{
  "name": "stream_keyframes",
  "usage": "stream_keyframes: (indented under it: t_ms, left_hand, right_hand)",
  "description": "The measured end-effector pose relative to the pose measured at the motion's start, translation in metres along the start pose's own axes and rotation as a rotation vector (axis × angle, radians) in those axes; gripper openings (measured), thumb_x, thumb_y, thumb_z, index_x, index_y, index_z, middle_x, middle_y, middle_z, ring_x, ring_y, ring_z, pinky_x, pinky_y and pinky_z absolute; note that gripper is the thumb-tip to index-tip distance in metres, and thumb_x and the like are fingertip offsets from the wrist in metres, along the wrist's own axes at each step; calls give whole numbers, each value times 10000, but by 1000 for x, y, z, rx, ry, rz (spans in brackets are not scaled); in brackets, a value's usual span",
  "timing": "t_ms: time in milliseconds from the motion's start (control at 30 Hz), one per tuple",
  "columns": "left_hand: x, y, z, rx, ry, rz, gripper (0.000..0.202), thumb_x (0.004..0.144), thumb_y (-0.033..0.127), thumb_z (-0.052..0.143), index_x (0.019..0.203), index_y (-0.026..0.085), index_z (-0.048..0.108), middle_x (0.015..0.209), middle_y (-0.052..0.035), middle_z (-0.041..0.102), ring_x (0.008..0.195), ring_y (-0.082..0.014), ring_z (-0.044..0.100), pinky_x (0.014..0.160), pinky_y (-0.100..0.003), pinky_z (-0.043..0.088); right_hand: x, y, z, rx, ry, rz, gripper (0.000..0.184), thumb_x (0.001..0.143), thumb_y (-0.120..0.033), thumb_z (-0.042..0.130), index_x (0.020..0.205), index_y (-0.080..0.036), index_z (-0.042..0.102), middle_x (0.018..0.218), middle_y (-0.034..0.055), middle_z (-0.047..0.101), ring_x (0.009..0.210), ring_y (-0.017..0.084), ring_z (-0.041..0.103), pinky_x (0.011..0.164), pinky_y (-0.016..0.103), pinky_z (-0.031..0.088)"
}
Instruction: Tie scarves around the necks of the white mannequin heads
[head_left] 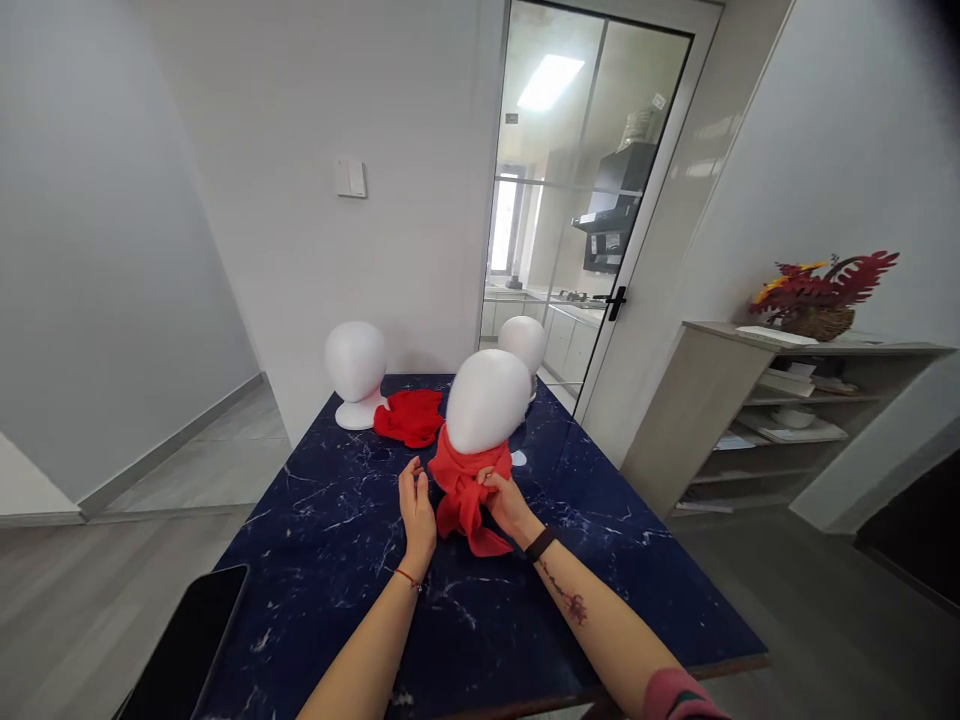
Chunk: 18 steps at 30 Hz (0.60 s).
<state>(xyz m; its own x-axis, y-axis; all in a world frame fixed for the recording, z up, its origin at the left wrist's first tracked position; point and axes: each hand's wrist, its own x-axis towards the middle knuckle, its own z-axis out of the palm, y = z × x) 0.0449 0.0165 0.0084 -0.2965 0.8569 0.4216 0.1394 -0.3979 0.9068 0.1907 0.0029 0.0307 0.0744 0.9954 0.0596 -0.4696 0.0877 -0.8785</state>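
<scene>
A white mannequin head (pixel 488 400) stands on the dark blue marble table (pixel 337 540) with a red scarf (pixel 466 490) tied round its neck. My right hand (pixel 507 500) is closed on the scarf's hanging ends just below the knot. My left hand (pixel 417 510) is held upright beside the scarf on its left, fingers straight and together, holding nothing and just apart from the cloth.
Another white mannequin head (pixel 355 372) stands at the far left with a second red scarf (pixel 409 416) heaped beside it. A third head (pixel 523 342) is behind. A black phone (pixel 187 645) lies at the near left edge. A shelf unit (pixel 757 420) and glass door (pixel 585 220) are to the right.
</scene>
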Motion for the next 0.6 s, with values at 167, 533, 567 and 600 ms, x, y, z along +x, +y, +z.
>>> stream_keyframes:
  t_ms: [167, 533, 567, 600]
  left_hand:
    - [-1, -5, -6, 32, -8, 53, 367, 899, 340, 377, 1222, 195, 473, 1236, -102, 518, 1161, -212, 468, 1016, -378, 343]
    - [-3, -13, -38, 320, -22, 216, 124, 813, 208, 448, 931, 186, 481, 1013, -84, 485, 1021, -240, 481, 925, -435, 384]
    - [-4, -11, -40, 356, -80, 268, 74, 811, 187, 436, 863, 194, 489, 948, -66, 497, 971, -230, 498, 895, -418, 399]
    - [-6, -9, -42, 375, -166, 304, 87, 814, 166, 417, 816, 200, 498, 891, -51, 508, 915, -215, 516, 858, -392, 416]
  right_hand:
    - [-3, 31, 29, -17, -70, 53, 91, 558, -239, 505, 486, -185, 494, 517, -42, 425, 502, 86, 376, 511, 213, 334]
    - [1, 52, 12, -107, 62, 56, 190, 597, -317, 688, 610, -155, 588, 518, -19, 559, 445, 82, 447, 438, 195, 333]
    - [3, 53, 9, -116, 93, 50, 233, 597, -339, 704, 580, -154, 564, 476, -29, 531, 412, 76, 424, 415, 194, 312]
    - [5, 54, 7, -120, 117, 46, 270, 598, -360, 716, 563, -155, 543, 452, -35, 510, 394, 72, 412, 401, 194, 299]
